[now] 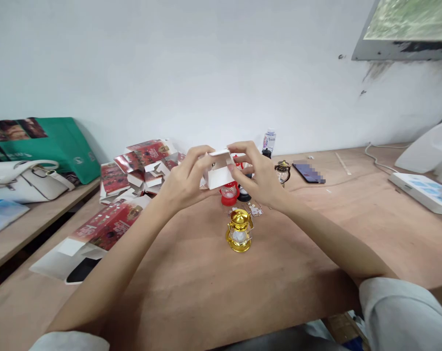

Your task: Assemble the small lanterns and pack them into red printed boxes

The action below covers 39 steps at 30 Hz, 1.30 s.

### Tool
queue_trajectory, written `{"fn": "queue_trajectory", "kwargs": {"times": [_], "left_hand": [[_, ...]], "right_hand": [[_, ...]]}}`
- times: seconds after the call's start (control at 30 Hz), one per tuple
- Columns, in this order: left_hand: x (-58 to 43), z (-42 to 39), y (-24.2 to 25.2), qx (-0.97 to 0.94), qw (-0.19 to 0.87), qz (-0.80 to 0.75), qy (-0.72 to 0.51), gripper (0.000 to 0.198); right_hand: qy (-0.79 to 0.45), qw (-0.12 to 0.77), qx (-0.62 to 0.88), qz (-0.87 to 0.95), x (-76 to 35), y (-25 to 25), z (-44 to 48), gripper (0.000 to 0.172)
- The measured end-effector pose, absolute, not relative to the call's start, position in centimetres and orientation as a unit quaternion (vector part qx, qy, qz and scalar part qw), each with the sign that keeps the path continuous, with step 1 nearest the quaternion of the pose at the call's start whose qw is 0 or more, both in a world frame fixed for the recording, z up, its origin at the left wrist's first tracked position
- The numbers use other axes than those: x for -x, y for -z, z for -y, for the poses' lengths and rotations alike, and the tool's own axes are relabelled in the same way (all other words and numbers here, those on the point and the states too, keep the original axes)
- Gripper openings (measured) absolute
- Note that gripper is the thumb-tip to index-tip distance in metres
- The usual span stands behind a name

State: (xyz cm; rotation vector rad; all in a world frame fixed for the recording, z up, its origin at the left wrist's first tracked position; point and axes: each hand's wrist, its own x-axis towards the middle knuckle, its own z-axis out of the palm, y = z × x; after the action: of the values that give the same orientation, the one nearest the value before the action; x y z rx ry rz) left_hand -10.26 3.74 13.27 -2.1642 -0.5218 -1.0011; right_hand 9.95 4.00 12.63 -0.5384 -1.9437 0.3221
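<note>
A small white cardboard box [218,176] is held up above the table between my two hands, its opening facing me. My left hand [187,179] grips its left side with bent fingers. On the right side, my right hand [256,176] pinches the box near its top edge and flap. Below the hands a gold lantern [239,231] stands upright on the table. Partly hidden behind the box are a red lantern [229,194] and a black one. A dark bronze lantern [282,171] stands just right of my right hand.
Red printed cartons [148,153] lie piled at the back left, with more flat ones [107,225] nearer me. A phone [309,172] and a bottle [269,140] are at the back. A white handbag [30,181] and a green bag [65,146] sit left; a white power strip [422,191] lies right.
</note>
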Motion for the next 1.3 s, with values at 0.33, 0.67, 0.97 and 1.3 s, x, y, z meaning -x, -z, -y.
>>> {"fn": "queue_trajectory", "kwargs": {"times": [0.33, 0.67, 0.97, 1.3], "left_hand": [[11.3, -4.0, -14.1, 0.835, 0.337, 0.245, 0.36, 0.076], [10.8, -2.7, -14.8, 0.88, 0.25, 0.224, 0.337, 0.056], [10.2, -1.1, -15.7, 0.914, 0.194, 0.208, 0.289, 0.046], [10.3, -1.5, -15.1, 0.89, 0.05, 0.203, 0.405, 0.072]], "right_hand": [[-0.059, 0.504, 0.188, 0.841, -10.0, -12.6, -4.4, 0.02], [-0.103, 0.561, 0.196, 0.798, -10.2, -13.0, -3.6, 0.021], [-0.197, 0.559, 0.166, 0.788, -10.6, -13.3, -4.3, 0.019], [-0.169, 0.496, 0.137, 0.841, -10.9, -13.5, -4.4, 0.024]]}}
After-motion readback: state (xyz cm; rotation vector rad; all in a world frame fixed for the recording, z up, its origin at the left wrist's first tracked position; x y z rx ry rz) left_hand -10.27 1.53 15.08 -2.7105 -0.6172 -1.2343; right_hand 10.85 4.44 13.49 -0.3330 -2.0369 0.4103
